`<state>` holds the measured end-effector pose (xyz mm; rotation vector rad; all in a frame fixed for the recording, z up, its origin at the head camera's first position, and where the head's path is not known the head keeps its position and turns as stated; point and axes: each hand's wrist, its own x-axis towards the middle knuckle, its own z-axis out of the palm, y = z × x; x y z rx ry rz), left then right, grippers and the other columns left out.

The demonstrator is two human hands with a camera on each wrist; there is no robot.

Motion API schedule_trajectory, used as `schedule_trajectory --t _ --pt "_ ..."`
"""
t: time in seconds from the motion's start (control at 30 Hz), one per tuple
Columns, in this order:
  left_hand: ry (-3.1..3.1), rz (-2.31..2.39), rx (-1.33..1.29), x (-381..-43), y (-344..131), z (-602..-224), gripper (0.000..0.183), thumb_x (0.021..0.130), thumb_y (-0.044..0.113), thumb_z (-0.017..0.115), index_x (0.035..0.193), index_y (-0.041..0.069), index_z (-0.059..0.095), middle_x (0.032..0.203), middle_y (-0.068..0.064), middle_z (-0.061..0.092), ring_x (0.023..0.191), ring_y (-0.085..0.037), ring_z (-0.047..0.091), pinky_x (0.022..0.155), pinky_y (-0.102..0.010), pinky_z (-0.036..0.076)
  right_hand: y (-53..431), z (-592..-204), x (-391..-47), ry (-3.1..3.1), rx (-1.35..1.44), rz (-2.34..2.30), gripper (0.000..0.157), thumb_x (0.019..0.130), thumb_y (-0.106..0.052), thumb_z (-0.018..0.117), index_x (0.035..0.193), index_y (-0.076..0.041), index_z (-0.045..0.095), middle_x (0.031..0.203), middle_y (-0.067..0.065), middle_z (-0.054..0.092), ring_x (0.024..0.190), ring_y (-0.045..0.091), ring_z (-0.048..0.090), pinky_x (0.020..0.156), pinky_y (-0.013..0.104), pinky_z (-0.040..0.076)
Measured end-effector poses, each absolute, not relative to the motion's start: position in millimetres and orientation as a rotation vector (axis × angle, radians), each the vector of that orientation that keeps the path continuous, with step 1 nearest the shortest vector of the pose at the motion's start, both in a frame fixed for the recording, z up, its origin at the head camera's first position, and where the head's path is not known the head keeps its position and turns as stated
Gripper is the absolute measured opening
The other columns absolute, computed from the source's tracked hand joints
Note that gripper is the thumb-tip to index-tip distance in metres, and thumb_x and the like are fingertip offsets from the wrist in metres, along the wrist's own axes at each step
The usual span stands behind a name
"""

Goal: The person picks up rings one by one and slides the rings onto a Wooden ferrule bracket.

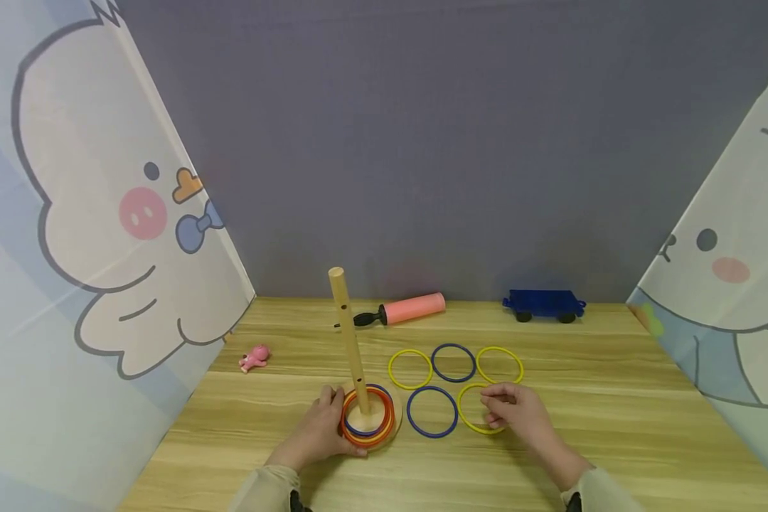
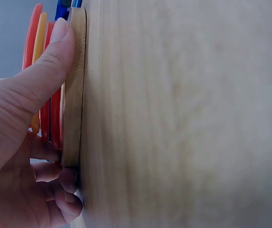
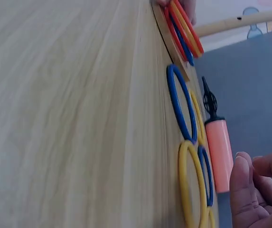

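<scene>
We are finding the wooden stand (image 1: 351, 341) just right of the fingers of the left hand (image 1: 323, 430). Its smooth round post, drilled with small holes, is rising from a disc base (image 2: 74, 109). A ring stack (image 1: 392, 411) in red, orange-yellow and blue is lying round the post's foot; the bands are overlapping, so we are making no sure count. In the right-wrist view the post is running out of frame.

The left fingers are gripping the base, thumb along the near rim, the other tips curled about the far side and partly sinking into shadow. The right hand (image 1: 518, 412) is hovering at a thin yellow ring (image 1: 459, 405), covering part of its right side from the head camera. Its fingers are lying curled, thumb tip close to the index; we are seeing nothing held.

Between both hands' fingers a slim blue ring (image 1: 433, 436) is lying flat. Beyond them we are noting a farther blue ring (image 1: 453, 345) between two yellow ones. Farther out, a pink-barrelled pump (image 1: 416, 308) is passing its black end behind the post. A dark-blue cart (image 1: 544, 303) is standing beyond the right fingers, and a pink figurine (image 1: 254, 358), too small to read, beyond the left. All are resting on a wood-grained table (image 1: 614, 391).
</scene>
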<state>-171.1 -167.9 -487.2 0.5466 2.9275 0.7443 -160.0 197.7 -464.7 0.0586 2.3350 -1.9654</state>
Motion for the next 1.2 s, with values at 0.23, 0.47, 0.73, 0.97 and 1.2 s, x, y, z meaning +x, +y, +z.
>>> schedule_trajectory --t 0.23,0.47,0.73,0.97,1.2 --pt "2.935 0.735 0.540 -173 -170 -488 0.125 0.054 0.061 0.088 0.141 -0.013 0.038 0.119 -0.018 0.042 0.106 -0.038 0.051 0.090 -0.051 0.046 212 -469 -162 2.348 0.236 -1.998 0.026 0.090 0.003 0.063 0.111 0.019 0.060 0.084 0.017 0.065 0.067 0.024 0.065 0.058 0.031 0.055" --pt "2.915 0.747 0.527 -172 -170 -486 0.124 0.055 0.059 0.088 0.142 -0.013 0.037 0.118 -0.017 0.042 0.106 -0.036 0.051 0.091 -0.050 0.046 222 -473 -165 2.398 0.341 -1.962 0.027 0.089 0.003 0.064 0.111 0.017 0.060 0.084 0.014 0.065 0.064 0.022 0.064 0.056 0.032 0.055" --pt "2.906 0.730 0.536 -171 -169 -484 0.124 0.055 0.060 0.087 0.142 -0.013 0.036 0.119 -0.018 0.041 0.107 -0.037 0.051 0.091 -0.050 0.046 228 -475 -167 2.467 0.402 -1.887 0.028 0.087 0.002 0.065 0.110 0.017 0.059 0.081 0.010 0.065 0.060 0.020 0.063 0.053 0.033 0.055" --pt "2.908 0.736 0.539 -169 -168 -482 0.124 0.055 0.057 0.089 0.142 -0.014 0.037 0.118 -0.018 0.041 0.105 -0.037 0.051 0.090 -0.051 0.046 230 -481 -169 2.518 0.406 -1.796 0.021 0.083 0.003 0.068 0.101 0.013 0.061 0.078 0.009 0.066 0.059 0.020 0.062 0.052 0.033 0.054" --pt "2.906 0.734 0.531 -169 -168 -483 0.124 0.056 0.059 0.088 0.142 -0.013 0.036 0.119 -0.017 0.041 0.105 -0.036 0.050 0.090 -0.050 0.046 229 -485 -172 2.626 0.397 -1.621 0.019 0.082 -0.003 0.072 0.096 0.008 0.064 0.073 0.008 0.063 0.059 0.019 0.060 0.053 0.033 0.053"
